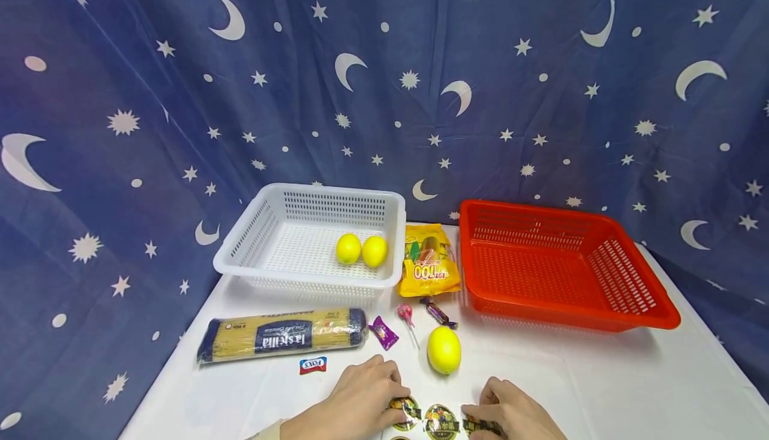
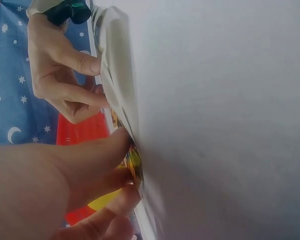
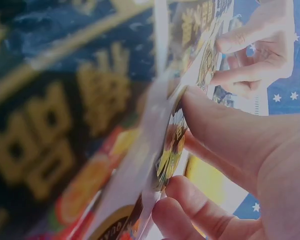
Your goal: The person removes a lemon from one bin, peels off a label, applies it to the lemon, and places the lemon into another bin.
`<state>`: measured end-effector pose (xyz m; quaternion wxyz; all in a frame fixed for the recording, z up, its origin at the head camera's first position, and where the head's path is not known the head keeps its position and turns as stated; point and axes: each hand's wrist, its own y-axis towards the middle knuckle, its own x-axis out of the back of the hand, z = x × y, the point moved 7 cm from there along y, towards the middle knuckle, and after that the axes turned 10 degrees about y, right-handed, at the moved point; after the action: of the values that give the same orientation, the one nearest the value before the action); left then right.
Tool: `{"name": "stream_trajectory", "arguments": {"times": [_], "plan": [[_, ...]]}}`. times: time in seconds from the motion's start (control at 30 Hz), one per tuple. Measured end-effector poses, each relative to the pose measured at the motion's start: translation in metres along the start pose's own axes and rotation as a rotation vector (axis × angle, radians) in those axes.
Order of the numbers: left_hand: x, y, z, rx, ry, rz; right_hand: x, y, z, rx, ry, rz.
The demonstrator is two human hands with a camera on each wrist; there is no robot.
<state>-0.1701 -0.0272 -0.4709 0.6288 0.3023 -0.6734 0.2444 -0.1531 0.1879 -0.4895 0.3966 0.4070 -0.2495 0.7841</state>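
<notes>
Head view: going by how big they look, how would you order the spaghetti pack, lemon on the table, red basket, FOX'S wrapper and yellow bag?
Largest to smallest:
1. Red basket
2. Spaghetti pack
3. Yellow bag
4. Lemon
5. FOX'S wrapper
No two look alike.

The head view looks forward-down at the surface [image 1: 601, 373], the close wrist views sharing left grip [image 1: 363, 400] and right grip [image 1: 513, 413].

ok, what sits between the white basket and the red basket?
A yellow printed packet; the head view shows it in the gap between the white basket and the red basket.
</notes>
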Motion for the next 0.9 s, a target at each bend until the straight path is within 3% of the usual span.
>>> {"name": "stream_trajectory", "arguments": {"times": [0.33, 0.47, 0.6, 0.77, 0.83, 0.9], "plan": [[0.003, 0.006, 0.000, 0.037, -0.062, -0.025, 0.000, 0.002, -0.002, -0.039, 0.027, 0.023], [0.003, 0.007, 0.001, 0.051, -0.119, -0.004, 0.002, 0.003, -0.002, -0.046, 0.039, 0.034], [0.006, 0.006, 0.007, 0.094, -0.327, 0.044, 0.015, 0.005, -0.001, -0.103, 0.086, -0.004], [0.022, 0.011, 0.021, 0.138, -0.678, -0.011, 0.045, 0.012, 0.007, -0.102, -0.024, -0.275], [0.029, 0.018, 0.026, 0.160, -0.770, -0.052, 0.054, 0.019, 0.011, -0.052, -0.046, -0.380], [0.032, 0.029, 0.029, 0.191, -0.838, -0.079, 0.058, 0.028, 0.011, -0.013, -0.013, -0.419]]}}
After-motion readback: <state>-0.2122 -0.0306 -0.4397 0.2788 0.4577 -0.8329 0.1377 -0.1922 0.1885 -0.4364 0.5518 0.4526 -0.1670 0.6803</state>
